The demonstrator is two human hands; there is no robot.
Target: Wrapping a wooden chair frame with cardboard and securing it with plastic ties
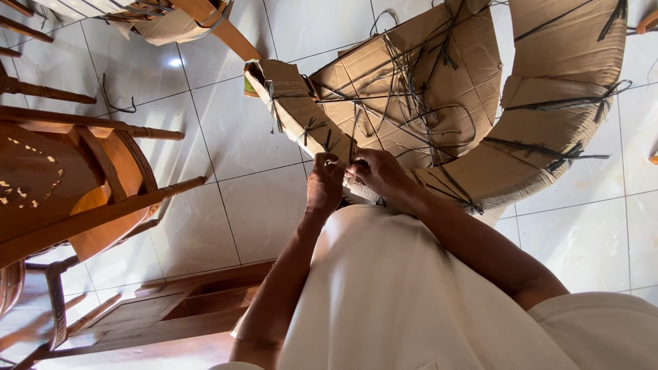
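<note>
Pinching at a dark strap [354,164] where it crosses the near edge of a curved, cardboard-wrapped piece [439,103], both hands meet just below that wrapped bundle, which stands on the pale tiled floor [233,137]. The left hand [325,183] is closed into a fist with its fingertips bunched against the cardboard's lower edge; the right hand [378,171] is closed too, thumb and fingers gripping the strap right beside the left hand, the two almost touching. The bundle curves in a broad arc, its cardboard panels bound by many thin dark straps that cross and tangle over the middle, with loose ends sticking out. The cardboard looks light and soft, easily creased or torn at its edges, while whatever it wraps seems stiff and holds the curve; I judge the whole fairly bulky and awkward rather than heavy. The straps look thin, smooth and tight, so they would likely bite into fingers and slip unless pinched close to a knot or crossing. Left of the bundle stands a brown wooden chair [82,185], well apart from it; below and left of the bundle lies a wooden frame [178,308].
</note>
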